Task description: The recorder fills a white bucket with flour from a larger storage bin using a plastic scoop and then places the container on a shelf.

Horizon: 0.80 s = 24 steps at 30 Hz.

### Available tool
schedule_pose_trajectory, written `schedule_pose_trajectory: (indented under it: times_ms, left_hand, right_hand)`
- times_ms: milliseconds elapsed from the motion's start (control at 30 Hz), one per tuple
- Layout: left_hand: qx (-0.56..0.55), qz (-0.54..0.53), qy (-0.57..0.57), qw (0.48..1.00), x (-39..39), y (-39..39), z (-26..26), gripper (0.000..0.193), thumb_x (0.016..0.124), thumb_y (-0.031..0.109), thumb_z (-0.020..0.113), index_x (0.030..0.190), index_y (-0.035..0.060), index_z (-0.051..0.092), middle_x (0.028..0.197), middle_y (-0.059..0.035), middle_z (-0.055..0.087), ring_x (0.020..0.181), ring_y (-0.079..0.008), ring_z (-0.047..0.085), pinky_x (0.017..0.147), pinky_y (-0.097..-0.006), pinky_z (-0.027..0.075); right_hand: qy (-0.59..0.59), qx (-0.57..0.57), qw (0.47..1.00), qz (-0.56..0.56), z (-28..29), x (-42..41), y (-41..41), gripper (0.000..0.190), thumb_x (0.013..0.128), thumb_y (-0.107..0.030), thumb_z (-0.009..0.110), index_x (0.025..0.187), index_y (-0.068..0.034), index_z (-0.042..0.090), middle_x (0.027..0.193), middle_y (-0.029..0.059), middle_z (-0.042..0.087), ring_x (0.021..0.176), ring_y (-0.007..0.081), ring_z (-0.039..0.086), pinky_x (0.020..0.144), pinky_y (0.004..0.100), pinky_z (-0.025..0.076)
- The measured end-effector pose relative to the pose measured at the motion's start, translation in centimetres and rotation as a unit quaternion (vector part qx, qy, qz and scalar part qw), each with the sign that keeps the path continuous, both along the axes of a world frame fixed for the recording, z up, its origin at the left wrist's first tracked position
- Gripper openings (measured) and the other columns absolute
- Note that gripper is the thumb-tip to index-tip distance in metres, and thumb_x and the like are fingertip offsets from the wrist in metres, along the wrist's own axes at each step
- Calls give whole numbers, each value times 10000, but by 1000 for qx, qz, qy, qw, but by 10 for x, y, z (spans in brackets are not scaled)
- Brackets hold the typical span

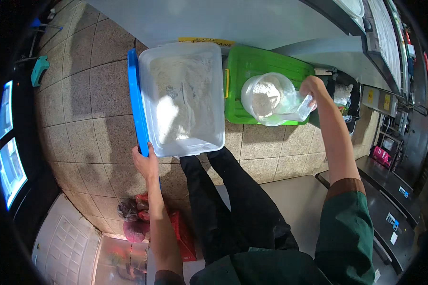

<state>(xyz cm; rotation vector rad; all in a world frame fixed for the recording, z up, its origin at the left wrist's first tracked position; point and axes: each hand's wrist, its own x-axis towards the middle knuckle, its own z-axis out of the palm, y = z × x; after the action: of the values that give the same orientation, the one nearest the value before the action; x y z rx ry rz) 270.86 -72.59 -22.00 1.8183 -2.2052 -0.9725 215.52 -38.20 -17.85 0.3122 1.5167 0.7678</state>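
Note:
My left hand [146, 164] grips the near end of a blue plastic lid [137, 99], which stands on edge along the left side of a clear plastic storage tub [218, 103]. White powder, flour-like, [185, 92] covers the tub's bottom. To the right, a round clear plastic container [248, 95] sits on a green lid [267, 58] and holds a heap of similar powder [265, 94]. In my right hand [313, 92] is a clear plastic scoop or measuring cup [299, 108], its far part over the round container's right side. Fingers partly hide its handle end.
A grey cabinet or counter side [231, 21] with a yellow label [206, 41] rises beyond the tubs. Tiled floor [110, 117] lies around them. A red crate [182, 237] and several bags [135, 228] are at lower left. Dark drawer fronts [384, 213] stand at right.

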Motion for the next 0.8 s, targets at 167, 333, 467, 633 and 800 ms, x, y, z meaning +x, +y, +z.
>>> schedule_pose_trajectory:
  times_ms: [167, 333, 467, 633, 800]
  left_hand:
    - [-19, 43, -45, 998, 48, -23, 13, 408, 859, 291, 682, 1048, -47, 554, 953, -206, 604, 903, -369, 593, 816, -452, 448]
    - [-16, 62, -15, 998, 47, -24, 2, 420, 857, 284, 686, 1046, -64, 545, 957, -216, 601, 901, -382, 595, 817, -455, 447]
    - [-13, 76, -19, 997, 56, -27, -3, 390, 853, 260, 688, 1026, -59, 546, 958, -220, 595, 902, -387, 592, 807, -455, 449]
    - [32, 107, -49, 993, 61, -18, -13, 344, 843, 235, 691, 1007, -33, 551, 950, -206, 592, 906, -379, 589, 804, -461, 444]
    - [54, 120, -62, 989, 72, -10, -36, 329, 838, 227, 696, 986, -27, 547, 937, -194, 593, 882, -367, 591, 791, -453, 448]
  right_hand:
    - [66, -254, 954, -143, -5, 60, -11, 173, 795, -31, 600, 943, 38, 657, 909, 178, 679, 793, 268, 705, 635, 369, 614]
    - [53, -515, 855, -41, 43, 101, 61, 280, 788, -100, 613, 1039, 7, 677, 816, 65, 667, 759, 189, 644, 677, 321, 556]
    - [82, -558, 748, -350, 112, 201, -45, 480, 754, -61, 539, 1225, 3, 607, 974, 104, 665, 881, 156, 631, 809, 296, 527]
    - [125, -616, 734, -259, 34, 266, -132, 475, 784, -8, 480, 1247, 8, 583, 1044, 109, 683, 922, 190, 636, 877, 335, 496]
    - [227, -610, 758, 47, -122, 288, -228, 385, 783, -33, 534, 1162, 11, 584, 946, 220, 685, 882, 369, 668, 814, 437, 513]
